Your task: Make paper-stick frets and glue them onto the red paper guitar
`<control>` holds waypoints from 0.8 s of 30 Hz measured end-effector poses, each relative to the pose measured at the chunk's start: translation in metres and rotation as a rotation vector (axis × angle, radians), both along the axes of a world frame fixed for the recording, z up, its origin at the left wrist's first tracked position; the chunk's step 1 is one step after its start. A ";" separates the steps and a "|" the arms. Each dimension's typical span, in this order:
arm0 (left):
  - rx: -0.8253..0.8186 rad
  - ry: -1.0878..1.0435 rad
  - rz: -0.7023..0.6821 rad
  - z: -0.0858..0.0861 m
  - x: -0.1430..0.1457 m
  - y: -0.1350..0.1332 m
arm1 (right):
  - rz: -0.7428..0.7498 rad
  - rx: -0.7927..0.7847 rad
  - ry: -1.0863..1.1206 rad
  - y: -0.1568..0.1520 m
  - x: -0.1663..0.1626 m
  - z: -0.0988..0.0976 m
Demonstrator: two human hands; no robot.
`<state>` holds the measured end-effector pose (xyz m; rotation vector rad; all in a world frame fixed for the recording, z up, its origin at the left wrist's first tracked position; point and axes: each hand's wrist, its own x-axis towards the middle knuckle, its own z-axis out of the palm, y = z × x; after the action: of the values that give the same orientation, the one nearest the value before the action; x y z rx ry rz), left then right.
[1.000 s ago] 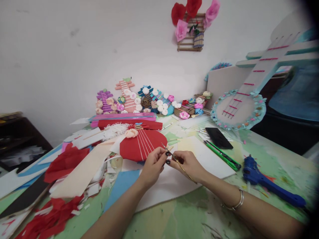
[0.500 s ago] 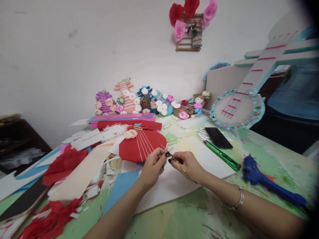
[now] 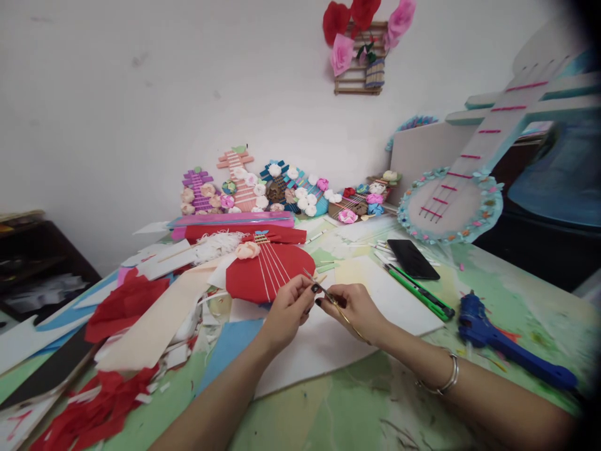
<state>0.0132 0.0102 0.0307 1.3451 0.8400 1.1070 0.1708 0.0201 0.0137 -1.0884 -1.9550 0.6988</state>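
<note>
Both my hands meet over a white foam sheet [image 3: 404, 307] in the middle of the table. My right hand [image 3: 357, 308] is closed on a pair of thin golden scissors [image 3: 328, 297] whose blades point up and left. My left hand [image 3: 287, 309] pinches something small at the blades; I cannot make out what it is. Just beyond my hands lies a red paper guitar [image 3: 267, 269] with white strings and a cream rose.
A blue glue gun [image 3: 498, 343] lies at the right, with a green cutter [image 3: 417, 292] and a black phone [image 3: 412, 259] behind it. Red and cream paper scraps [image 3: 126, 326] cover the left side. Small flowered craft guitars [image 3: 282, 191] line the wall, and a large teal one [image 3: 451, 207] leans at right.
Almost nothing has changed: both hands stay together at the scissors, with only a slight shift of the camera view.
</note>
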 end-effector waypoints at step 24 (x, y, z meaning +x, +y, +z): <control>0.018 -0.079 -0.059 -0.003 0.001 0.000 | -0.024 0.007 0.028 0.000 -0.001 -0.003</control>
<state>0.0146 0.0107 0.0278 1.3237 0.7298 1.1165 0.1701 0.0197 0.0104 -1.0901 -1.9166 0.6904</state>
